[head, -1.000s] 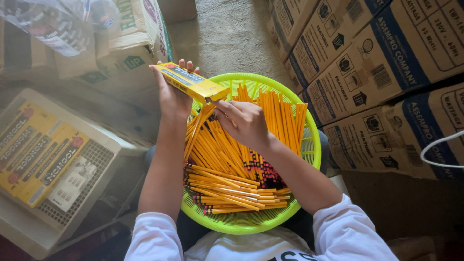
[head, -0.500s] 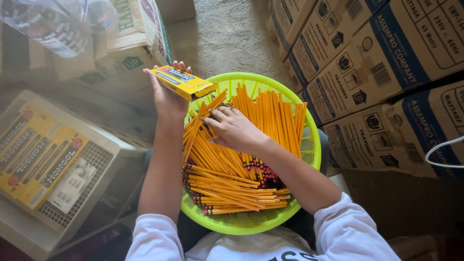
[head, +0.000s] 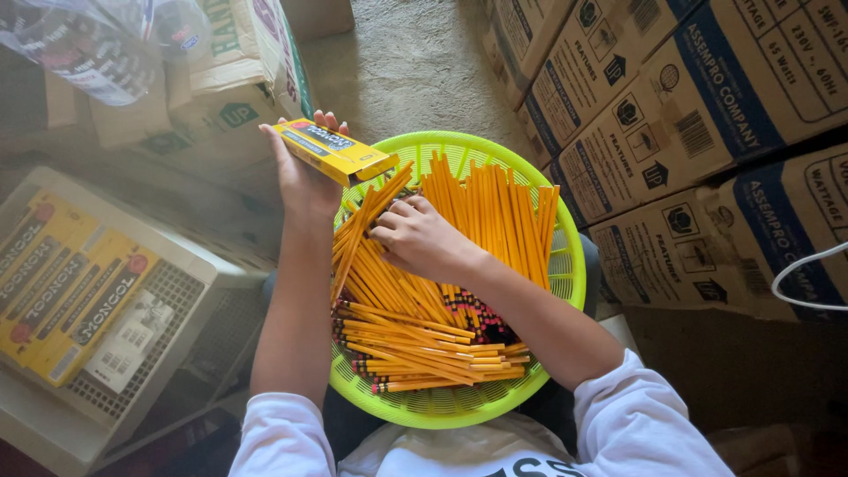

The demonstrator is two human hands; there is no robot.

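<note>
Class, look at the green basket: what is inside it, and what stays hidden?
The green basket holds a heap of yellow pencils. The right hand rests on them, covering some. The basket's mesh floor is mostly hidden under the heap.

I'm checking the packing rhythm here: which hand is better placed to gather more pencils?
Probably the right hand: it lies on the pencils in the green basket, while the left hand holds the yellow box.

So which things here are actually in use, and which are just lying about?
In use:
left hand holding small yellow pencil box
right hand on loose yellow pencils
green round basket

Lying about:
stacked cardboard cartons
filled pencil boxes in grey crate
plastic bag
</note>
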